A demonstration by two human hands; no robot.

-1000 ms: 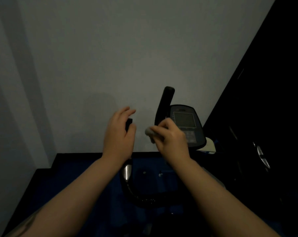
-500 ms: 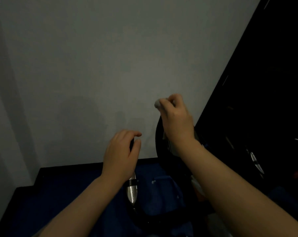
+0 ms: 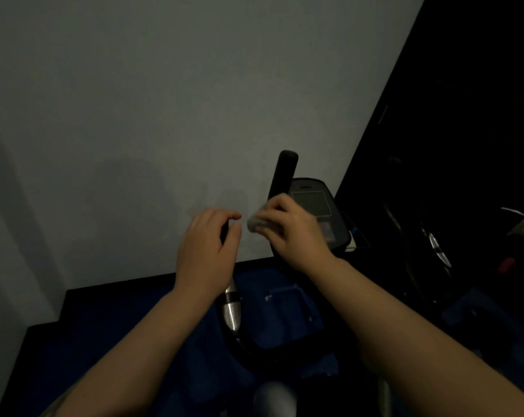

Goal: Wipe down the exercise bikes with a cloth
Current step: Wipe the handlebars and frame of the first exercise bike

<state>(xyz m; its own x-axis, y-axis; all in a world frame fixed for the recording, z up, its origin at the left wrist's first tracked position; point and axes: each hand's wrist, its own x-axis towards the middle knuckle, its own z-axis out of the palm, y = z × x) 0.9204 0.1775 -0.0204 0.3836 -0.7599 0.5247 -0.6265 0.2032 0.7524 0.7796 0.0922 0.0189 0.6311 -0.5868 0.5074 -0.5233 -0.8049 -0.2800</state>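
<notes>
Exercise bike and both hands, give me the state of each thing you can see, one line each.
left hand: curled around the left handlebar grip
right hand: holding the cloth against the right handlebar
cloth: bunched, pale, gripped in the fingers
right handlebar: upright, its top bare
console: screen dark

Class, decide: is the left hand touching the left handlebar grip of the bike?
Touching. The head view shows the left hand wrapped around the left handlebar grip, with fingers curled over its top and the chrome bar emerging just below the palm.
</notes>
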